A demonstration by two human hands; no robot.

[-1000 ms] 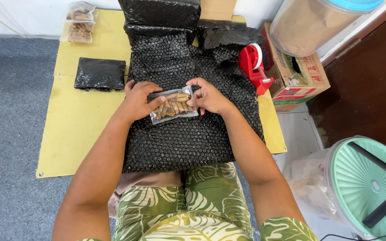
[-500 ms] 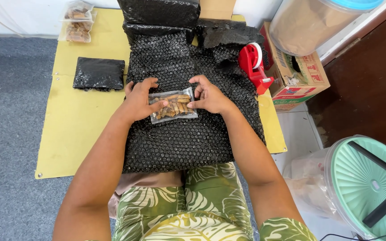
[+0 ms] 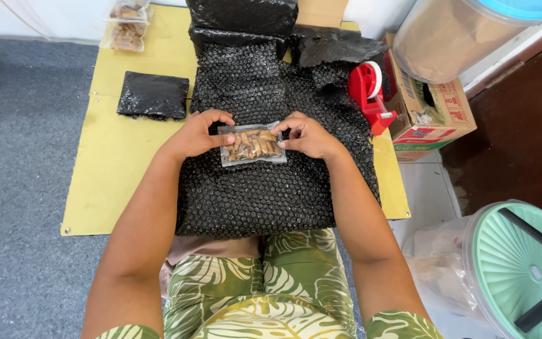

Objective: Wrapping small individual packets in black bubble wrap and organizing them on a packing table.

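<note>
Grey carpet (image 3: 26,163), yellow mat (image 3: 120,163), white wall (image 3: 45,16).

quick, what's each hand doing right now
Left hand: closed on the left edge of the clear pouch of brown pieces.
Right hand: pinching the pouch's right edge.

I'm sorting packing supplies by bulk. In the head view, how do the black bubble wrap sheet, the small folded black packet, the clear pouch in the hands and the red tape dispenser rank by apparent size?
1. Black bubble wrap sheet, by far.
2. Folded black packet.
3. Clear pouch and red tape dispenser: too alike to rank.
</note>
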